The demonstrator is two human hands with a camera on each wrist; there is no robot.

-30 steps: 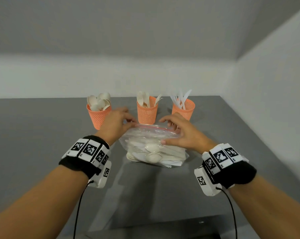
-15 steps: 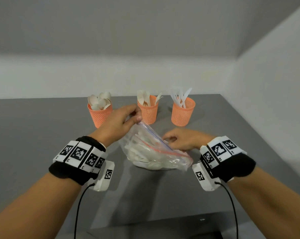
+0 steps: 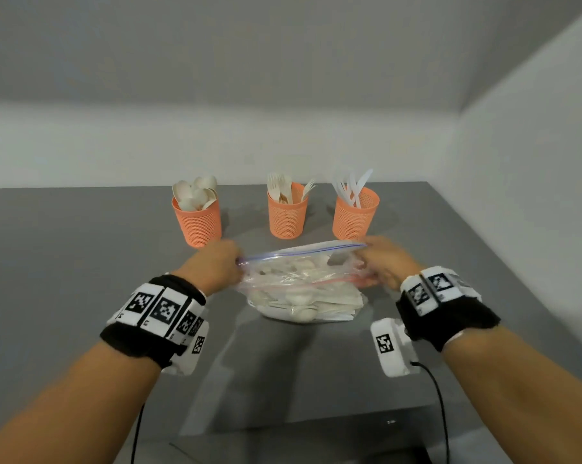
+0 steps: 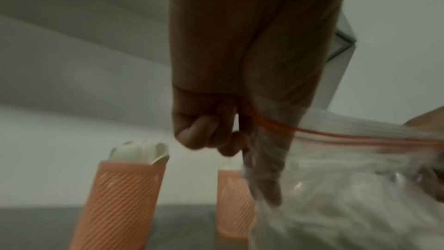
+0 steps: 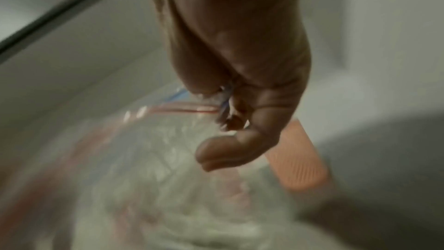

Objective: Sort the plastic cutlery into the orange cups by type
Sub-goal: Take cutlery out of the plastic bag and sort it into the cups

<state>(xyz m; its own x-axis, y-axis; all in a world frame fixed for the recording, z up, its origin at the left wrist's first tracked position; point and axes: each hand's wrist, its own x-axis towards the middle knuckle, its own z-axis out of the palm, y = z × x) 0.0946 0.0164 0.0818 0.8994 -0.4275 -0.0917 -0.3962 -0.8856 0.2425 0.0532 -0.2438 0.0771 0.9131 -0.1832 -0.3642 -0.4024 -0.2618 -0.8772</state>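
From the head cam, your left hand (image 3: 216, 262) and right hand (image 3: 385, 262) each pinch one end of the zip bag (image 3: 303, 279), which is stretched between them with its mouth pulled apart; the bottom rests on the grey table (image 3: 82, 262). The loose plastic cutlery (image 3: 299, 306) is piled inside the bag. Behind it stand three orange cups in a row: the spoon cup (image 3: 199, 222) on the left, the fork cup (image 3: 287, 217) in the middle, the knife cup (image 3: 355, 217) on the right, each already holding some pieces. Your hands and the bag top hide the feet of the outer cups.

The left wrist cam shows what the head cam doesn't: your fingers (image 4: 204, 132) are curled tight, clamped on the bag's corner by the red strip (image 4: 336, 136). The spoon cup (image 4: 120, 206) and fork cup (image 4: 230, 204) sit beyond, the bag covering part of the latter.

Right wrist cam is blurry, but your thumb and fingers (image 5: 235, 117) are together on the bag's rim, with an orange cup (image 5: 298, 159) right behind; can't tell which one.
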